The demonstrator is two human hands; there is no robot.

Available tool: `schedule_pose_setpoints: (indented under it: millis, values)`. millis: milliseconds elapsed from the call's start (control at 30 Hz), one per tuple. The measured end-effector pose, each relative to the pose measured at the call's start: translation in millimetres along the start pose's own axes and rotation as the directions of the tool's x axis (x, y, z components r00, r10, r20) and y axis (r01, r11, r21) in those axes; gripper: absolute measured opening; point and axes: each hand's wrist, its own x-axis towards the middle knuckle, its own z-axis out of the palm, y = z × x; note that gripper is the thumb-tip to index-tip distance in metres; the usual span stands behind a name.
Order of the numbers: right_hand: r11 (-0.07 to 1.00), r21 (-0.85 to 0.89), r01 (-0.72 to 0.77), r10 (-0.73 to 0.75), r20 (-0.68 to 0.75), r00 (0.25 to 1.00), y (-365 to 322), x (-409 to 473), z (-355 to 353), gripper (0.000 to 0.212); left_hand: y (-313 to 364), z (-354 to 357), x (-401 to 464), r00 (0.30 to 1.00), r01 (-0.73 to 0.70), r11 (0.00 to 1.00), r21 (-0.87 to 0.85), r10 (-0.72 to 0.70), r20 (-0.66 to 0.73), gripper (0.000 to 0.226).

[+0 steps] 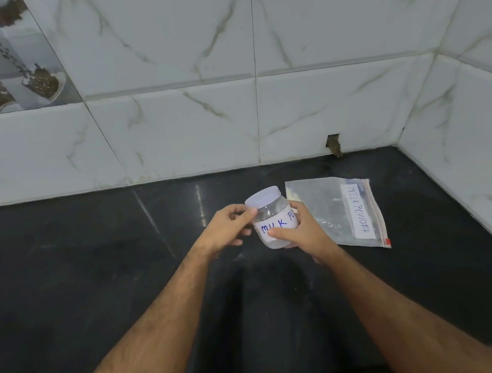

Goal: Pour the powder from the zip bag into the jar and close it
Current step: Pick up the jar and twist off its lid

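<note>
Now both hands (269, 229) hold the jar (273, 220) — zip bag (338, 212) just right.

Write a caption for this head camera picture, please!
Two hands, left and right, hold a lidded clear plastic jar beside a flat clear zip bag.

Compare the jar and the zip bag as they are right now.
The jar is held tilted above the counter by both hands, left and right; the zip bag lies flat on it, untouched. The jar is rigid and lidded; the bag looks limp. Both are clear with handwritten milk powder labels.
</note>
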Motion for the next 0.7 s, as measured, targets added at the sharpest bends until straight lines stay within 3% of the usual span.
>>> schedule_pose_setpoints:
  millis: [167, 367, 567, 700]
  values:
    - [0.982, 0.163, -0.090, 0.065, 0.152, 0.986, -7, -22, -4, 0.052, 27, 5, -1, 0.996, -0.087, 0.981, -0.176, 0.088, -0.004, 0.051]
    - [0.896, 0.423, -0.136, 0.070, 0.169, 0.983, -26, -40, -3, 0.067, 68, 13, 0, 0.971, -0.164, 0.959, -0.233, 0.199, 0.135, 0.042]
    - [0.841, 0.503, -0.199, 0.048, 0.297, 0.954, -34, -49, -6, 0.107, 85, 23, 8, 0.979, -0.183, 0.956, -0.229, 0.199, 0.049, 0.043]
    - [0.851, 0.499, -0.165, 0.048, 0.238, 0.970, -48, -54, -6, 0.102, 93, 25, 8, 0.977, -0.187, 0.953, -0.236, 0.205, 0.052, 0.037]
